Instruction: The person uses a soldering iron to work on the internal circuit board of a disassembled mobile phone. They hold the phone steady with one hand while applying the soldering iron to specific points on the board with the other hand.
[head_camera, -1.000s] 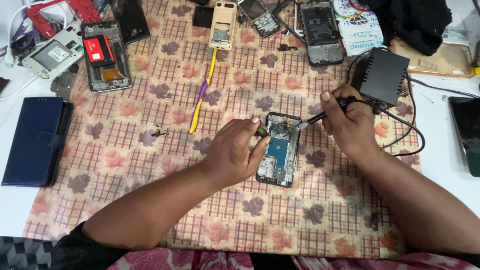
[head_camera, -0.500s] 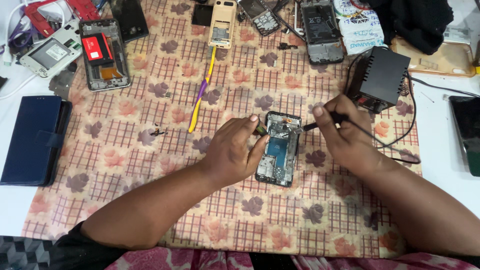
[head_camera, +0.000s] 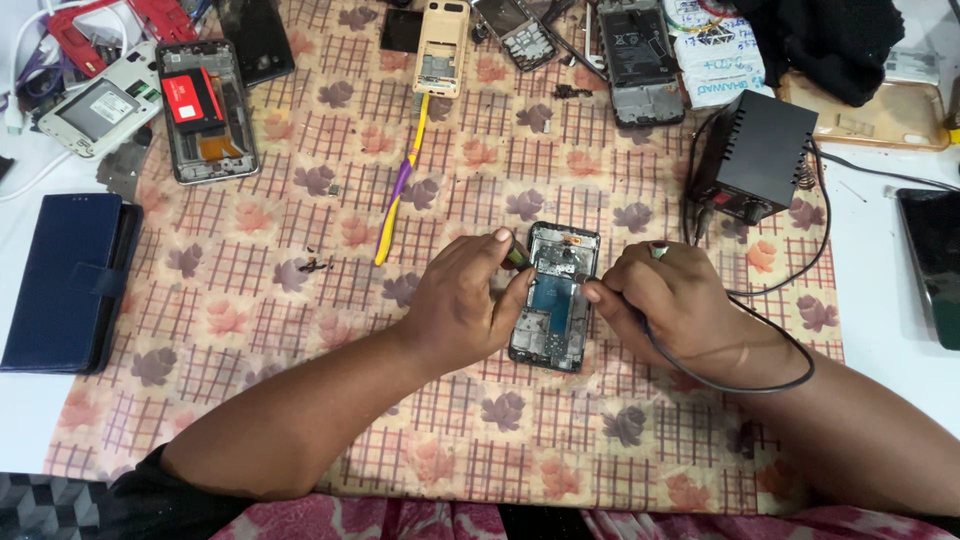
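Sitting dead centre on the flowery tablecloth (head_camera: 300, 330) is an opened-up phone (head_camera: 555, 297), back cover off so you can see the blue board and the metal frame. Left hand (head_camera: 465, 305) is curled against the phone's left edge, fingers closed around a small green-tipped tool (head_camera: 517, 257) near the top corner. Right hand (head_camera: 665, 300) is on the phone's right side, pinched tight around a pen-like tool (head_camera: 583, 277) whose tip is touching the upper part of the board; a black cable (head_camera: 740, 380) loops from under that hand back up toward the black box (head_camera: 755, 155) sitting just up and to the right. Around the work there's a yellow and purple strip (head_camera: 400, 185) lying at a slant to the upper left, a tan keypad phone (head_camera: 442, 45) above it, another gutted phone with a red battery (head_camera: 205, 110) further left, and a dark blue wallet case (head_camera: 70, 280) hanging off the left edge of the cloth. More stripped phones (head_camera: 635, 60) are lined along the top.
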